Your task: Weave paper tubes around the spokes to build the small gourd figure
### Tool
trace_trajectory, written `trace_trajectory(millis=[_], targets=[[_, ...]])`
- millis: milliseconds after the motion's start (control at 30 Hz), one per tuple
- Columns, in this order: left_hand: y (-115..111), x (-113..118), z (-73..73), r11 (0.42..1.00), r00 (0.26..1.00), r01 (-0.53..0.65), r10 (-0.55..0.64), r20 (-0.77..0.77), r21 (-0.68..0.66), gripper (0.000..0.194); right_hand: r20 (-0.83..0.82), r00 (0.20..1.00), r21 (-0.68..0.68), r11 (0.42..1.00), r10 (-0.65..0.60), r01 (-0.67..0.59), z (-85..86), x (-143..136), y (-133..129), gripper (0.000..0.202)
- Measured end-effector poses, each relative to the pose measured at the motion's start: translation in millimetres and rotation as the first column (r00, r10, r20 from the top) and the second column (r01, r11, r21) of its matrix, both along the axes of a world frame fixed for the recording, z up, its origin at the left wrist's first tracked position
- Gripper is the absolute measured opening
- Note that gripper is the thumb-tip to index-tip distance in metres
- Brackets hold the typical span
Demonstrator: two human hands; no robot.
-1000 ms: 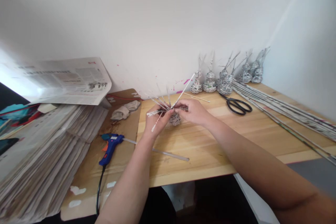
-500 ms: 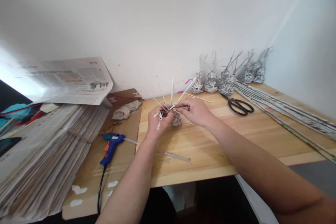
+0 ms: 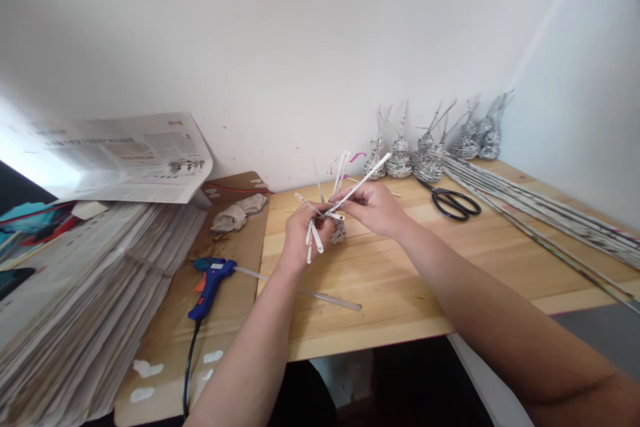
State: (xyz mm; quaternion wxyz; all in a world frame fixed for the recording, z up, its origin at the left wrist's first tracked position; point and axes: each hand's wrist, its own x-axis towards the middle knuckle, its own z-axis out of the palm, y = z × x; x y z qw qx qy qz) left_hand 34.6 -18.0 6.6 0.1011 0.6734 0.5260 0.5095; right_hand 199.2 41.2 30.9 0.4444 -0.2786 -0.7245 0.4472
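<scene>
A small woven paper piece (image 3: 339, 230) is held over the wooden table, with several white paper tubes (image 3: 316, 235) sticking out of it in different directions. My left hand (image 3: 305, 233) is closed around it from the left, and the fingers partly hide the weave. On the right side, my right hand (image 3: 373, 208) pinches at the base of a long paper tube (image 3: 365, 179) that points up and to the right. Its fingertips are close to those of my left hand.
Woven paper figures (image 3: 401, 159) line the wall, beside black scissors (image 3: 456, 203) and long paper tubes (image 3: 540, 213). Left are a blue glue gun (image 3: 213, 288) on cardboard, gloves (image 3: 239, 212) and stacked newspapers (image 3: 125, 280). A clear stick (image 3: 333, 300) lies near the front.
The woven piece has turned and tilted in my left hand, so more tube ends point toward the camera. My right hand has moved slightly, and the long tube now reaches farther right.
</scene>
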Motion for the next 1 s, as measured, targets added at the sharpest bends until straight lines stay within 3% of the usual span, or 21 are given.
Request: trace_trajectory(millis=[167, 333, 500, 600, 667, 767, 833, 1000], targets=[[-1.2, -0.2, -1.3, 0.999, 0.999, 0.042, -0.042, -0.024, 0.025, 0.019, 0.041, 0.998, 0.010, 0.999, -0.039, 0.039, 1.5, -1.6, -7.4, 0.016], [-1.4, -1.0, -0.5, 0.999, 0.999, -0.035, 0.034, 0.032, 0.007, 0.013, -0.052, 0.997, 0.034, 0.998, 0.062, -0.060, 4.4, -1.7, -14.0, 0.025], [1.0, -0.7, -2.0, 0.994, 0.989, -0.067, 0.078, 0.129, -0.082, 0.013, -0.305, 0.952, -0.129, 0.991, 0.004, -0.045, 7.3, 4.6, -5.1, 0.031], [2.4, -1.0, -0.6, 0.986, 0.981, -0.077, 0.102, 0.167, -0.150, 0.013, -0.363, 0.922, -0.259, 0.965, -0.138, 0.042, 6.1, 6.4, 5.3, 0.040], [3.1, -1.8, 0.8, 0.982, 0.976, -0.086, 0.116, 0.183, -0.168, 0.011, -0.315, 0.937, -0.284, 0.957, -0.150, 0.058, 3.4, 4.3, 8.3, 0.037], [4.0, -4.0, 0.3, 0.986, 0.981, -0.089, 0.110, 0.159, -0.138, 0.010, -0.117, 0.993, -0.167, 0.986, -0.023, 0.003, -2.8, -3.4, 3.4, 0.022], [4.9, -5.9, -2.4, 0.991, 0.987, -0.085, 0.098, 0.124, -0.108, 0.010, -0.006, 1.000, -0.056, 0.998, 0.011, -0.011, -6.9, -9.1, -3.8, 0.023], [6.8, -8.3, -9.0, 0.996, 0.996, -0.061, 0.065, 0.058, -0.066, 0.013, 0.078, 0.984, 0.125, 0.981, -0.159, 0.148, -11.9, -15.5, -14.9, 0.019]])
